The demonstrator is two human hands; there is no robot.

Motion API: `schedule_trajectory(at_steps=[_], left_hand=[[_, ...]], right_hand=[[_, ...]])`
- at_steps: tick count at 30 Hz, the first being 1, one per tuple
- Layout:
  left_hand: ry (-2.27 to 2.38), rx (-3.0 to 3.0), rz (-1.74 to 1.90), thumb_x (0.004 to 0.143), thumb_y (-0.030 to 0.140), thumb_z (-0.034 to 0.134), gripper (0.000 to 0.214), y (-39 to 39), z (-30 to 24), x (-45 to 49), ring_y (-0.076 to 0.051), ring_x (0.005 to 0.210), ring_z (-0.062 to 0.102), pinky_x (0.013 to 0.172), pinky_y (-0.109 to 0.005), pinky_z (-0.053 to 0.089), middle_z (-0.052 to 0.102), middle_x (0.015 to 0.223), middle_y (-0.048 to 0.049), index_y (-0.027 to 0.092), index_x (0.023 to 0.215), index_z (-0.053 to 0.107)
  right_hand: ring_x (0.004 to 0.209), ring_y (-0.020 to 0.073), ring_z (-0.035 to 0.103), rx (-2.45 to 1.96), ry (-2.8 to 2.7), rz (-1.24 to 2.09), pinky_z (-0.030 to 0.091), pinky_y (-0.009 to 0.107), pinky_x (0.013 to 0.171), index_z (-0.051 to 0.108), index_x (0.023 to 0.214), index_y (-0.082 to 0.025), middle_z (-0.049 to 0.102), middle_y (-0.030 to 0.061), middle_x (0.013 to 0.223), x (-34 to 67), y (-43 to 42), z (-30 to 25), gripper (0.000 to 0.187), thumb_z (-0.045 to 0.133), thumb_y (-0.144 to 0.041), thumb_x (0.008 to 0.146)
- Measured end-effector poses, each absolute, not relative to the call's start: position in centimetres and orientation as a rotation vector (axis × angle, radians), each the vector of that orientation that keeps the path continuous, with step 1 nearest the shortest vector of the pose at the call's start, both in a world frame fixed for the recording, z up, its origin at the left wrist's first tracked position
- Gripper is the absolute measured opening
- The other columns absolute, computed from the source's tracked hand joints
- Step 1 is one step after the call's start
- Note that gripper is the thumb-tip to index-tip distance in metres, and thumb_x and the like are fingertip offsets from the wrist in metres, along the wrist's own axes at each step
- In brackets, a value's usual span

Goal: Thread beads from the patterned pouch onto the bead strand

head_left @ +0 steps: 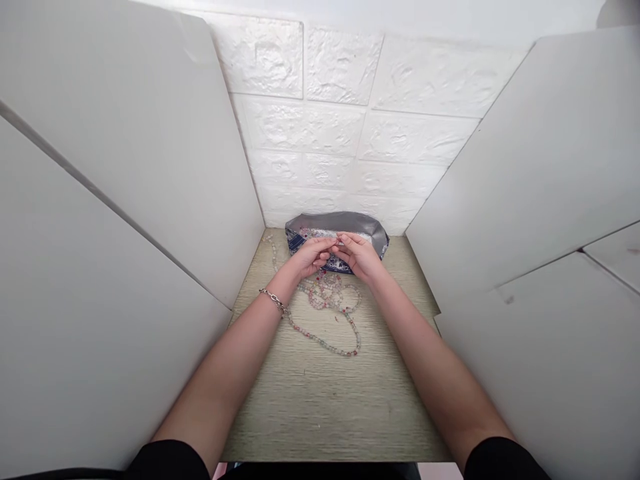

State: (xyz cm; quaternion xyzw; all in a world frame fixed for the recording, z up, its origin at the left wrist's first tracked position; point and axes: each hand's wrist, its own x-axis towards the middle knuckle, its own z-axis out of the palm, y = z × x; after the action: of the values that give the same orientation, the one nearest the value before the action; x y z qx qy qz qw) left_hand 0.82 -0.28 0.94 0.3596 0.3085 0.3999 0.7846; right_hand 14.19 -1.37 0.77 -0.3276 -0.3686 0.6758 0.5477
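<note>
My left hand and my right hand meet at the far end of the table, fingertips pinched together over a strand of beads. The bead strand is pale with pink and red beads; it hangs from my fingers and lies in loops on the wooden tabletop beneath my wrists. Just behind my hands lies a silver-grey pouch with a blue patterned front. A metal chain bracelet sits on my left wrist.
White panels wall in the table on the left and on the right. A white embossed brick wall closes the back. More beads trail toward the left rear corner.
</note>
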Motion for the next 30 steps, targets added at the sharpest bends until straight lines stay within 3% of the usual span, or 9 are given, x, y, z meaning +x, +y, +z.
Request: schedule_trajectory(at_steps=[13,20,30], left_hand=[[0.679,0.856,0.81,0.059,0.023,0.067,0.026,-0.06,0.77,0.92,0.005,0.035,0.03,0.03,-0.01,0.012,0.054,0.061,0.0013,0.01,0.08,0.058],[0.7,0.886,0.831,0.059,0.025,0.066,0.024,-0.51,1.38,1.21,0.004,0.033,0.024,0.031,-0.012,0.009,0.042,0.049,0.0066,0.01,0.075,0.057],[0.653,0.9,0.857,0.061,0.03,0.064,0.024,-0.02,0.55,1.18,0.004,0.032,0.025,0.031,-0.012,0.008,0.039,0.049,0.0069,0.012,0.073,0.054]], right_hand=[[0.058,0.0045,0.055,-0.807,-0.838,1.585,0.048,0.017,0.064,0.062,0.074,-0.017,0.062,-0.0019,0.065,14.03,-1.41,0.58,0.018,0.067,-0.027,0.06],[0.06,0.0058,0.056,-0.796,-0.854,1.582,0.049,0.017,0.061,0.062,0.074,-0.017,0.062,-0.0015,0.065,13.88,-1.5,0.82,0.018,0.067,-0.027,0.06],[0.061,0.0059,0.057,-0.782,-0.872,1.579,0.049,0.017,0.063,0.062,0.074,-0.018,0.063,-0.0017,0.067,13.98,-1.43,0.73,0.016,0.067,-0.027,0.061]])
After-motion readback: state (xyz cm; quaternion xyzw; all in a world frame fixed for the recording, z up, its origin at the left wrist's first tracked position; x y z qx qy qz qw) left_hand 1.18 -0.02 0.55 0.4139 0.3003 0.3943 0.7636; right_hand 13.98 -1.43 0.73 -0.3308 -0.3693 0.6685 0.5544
